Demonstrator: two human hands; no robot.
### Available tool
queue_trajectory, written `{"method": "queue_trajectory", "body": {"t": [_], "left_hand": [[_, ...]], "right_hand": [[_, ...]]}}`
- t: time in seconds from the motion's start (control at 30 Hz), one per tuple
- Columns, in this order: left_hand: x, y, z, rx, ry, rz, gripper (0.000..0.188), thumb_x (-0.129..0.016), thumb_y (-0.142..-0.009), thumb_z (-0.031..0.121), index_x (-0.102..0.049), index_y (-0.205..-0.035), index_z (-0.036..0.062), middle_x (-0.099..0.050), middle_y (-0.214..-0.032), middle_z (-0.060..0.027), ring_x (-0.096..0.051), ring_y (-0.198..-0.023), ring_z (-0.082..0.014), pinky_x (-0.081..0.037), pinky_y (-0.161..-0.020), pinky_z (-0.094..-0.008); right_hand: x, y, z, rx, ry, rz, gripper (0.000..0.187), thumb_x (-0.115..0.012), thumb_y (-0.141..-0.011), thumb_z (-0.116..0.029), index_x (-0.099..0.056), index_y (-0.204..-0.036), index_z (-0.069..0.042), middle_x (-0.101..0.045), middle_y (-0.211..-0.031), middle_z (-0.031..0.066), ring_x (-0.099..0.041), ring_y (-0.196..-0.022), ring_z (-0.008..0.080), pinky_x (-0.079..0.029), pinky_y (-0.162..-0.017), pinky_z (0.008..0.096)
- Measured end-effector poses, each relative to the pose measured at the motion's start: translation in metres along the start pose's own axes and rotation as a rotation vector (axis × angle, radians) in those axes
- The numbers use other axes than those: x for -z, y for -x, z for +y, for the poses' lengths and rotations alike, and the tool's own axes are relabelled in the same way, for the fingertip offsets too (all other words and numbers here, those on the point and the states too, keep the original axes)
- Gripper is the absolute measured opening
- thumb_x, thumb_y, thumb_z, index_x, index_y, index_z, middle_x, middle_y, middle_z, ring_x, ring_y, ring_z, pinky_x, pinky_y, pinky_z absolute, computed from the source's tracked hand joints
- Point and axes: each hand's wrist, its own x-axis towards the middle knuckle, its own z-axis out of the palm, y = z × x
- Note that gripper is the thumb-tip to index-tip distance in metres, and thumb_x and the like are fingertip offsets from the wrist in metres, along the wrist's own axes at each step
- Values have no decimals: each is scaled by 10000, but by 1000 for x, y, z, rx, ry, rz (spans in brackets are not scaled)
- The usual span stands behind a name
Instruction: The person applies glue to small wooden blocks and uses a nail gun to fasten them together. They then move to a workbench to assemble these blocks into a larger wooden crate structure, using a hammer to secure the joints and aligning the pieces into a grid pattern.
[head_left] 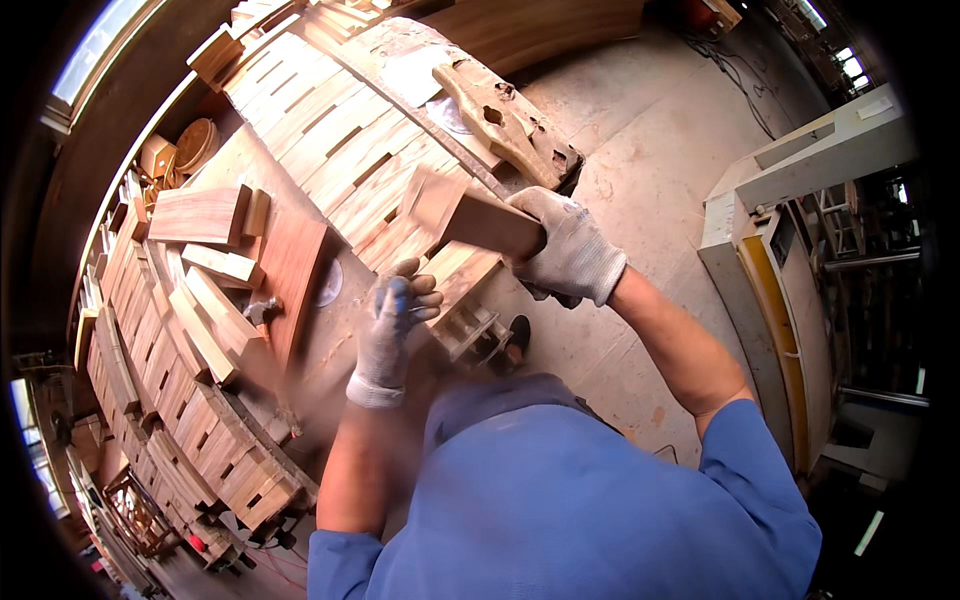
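My right hand (565, 245), in a pale work glove, is closed around one end of a brown wooden block (490, 222). The block is raised above a row of slotted wooden pieces (350, 140), and its far end looks blurred. Lower and to the left, my left hand (390, 335) wears a similar glove with a blue mark. Its fingers are loosely bent and apart, with nothing between them. A small gap separates it from the block.
More slotted pieces (180, 400) line the left side. Between the rows lie loose boards (200, 215), a reddish plank (290, 275) and a hammer (262, 308). A rough, holed slab (510, 125) rests beyond the block. Machinery (775, 330) stands at right; cables (735, 65) cross the far floor.
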Motion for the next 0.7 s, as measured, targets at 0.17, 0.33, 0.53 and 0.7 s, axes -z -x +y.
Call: {"method": "queue_trajectory", "body": {"t": [0.17,0.33,0.53,0.7], "left_hand": [[28,12,-22,143,80,69,559,-553,-1131,508,-610,-1423,35,-707,-1186,-92,-737,-1006,-204,-659,-835,-375],[15,26,-45,353,-27,253,370,-726,-1067,268,-675,-1338,22,-697,-999,-15,-663,-736,-93,-628,-695,-277],[20,23,-71,478,-58,397,405,-805,-990,383,-680,-1160,38,-598,-801,-22,-645,-558,-168,-527,-464,-293],[19,23,-81,533,-55,444,386,-833,-973,388,-674,-1112,65,-578,-745,-9,-583,-504,-148,-443,-437,-284]], "right_hand": [[-40,-2,51,389,547,-61,313,-784,-763,-136,-674,-1053,-100,-676,-1058,134,-667,-1048,343,-537,-937,464],[-71,-4,76,493,640,-202,257,-750,-811,-116,-669,-1055,-97,-683,-1076,145,-675,-1039,357,-537,-935,477],[-70,-7,74,342,593,-522,480,-899,-739,-200,-649,-1134,-86,-687,-1128,166,-683,-1061,386,-550,-966,497],[-70,-9,82,335,567,-544,506,-925,-697,-186,-692,-1130,-66,-712,-1148,173,-703,-1104,384,-569,-963,491]]}}
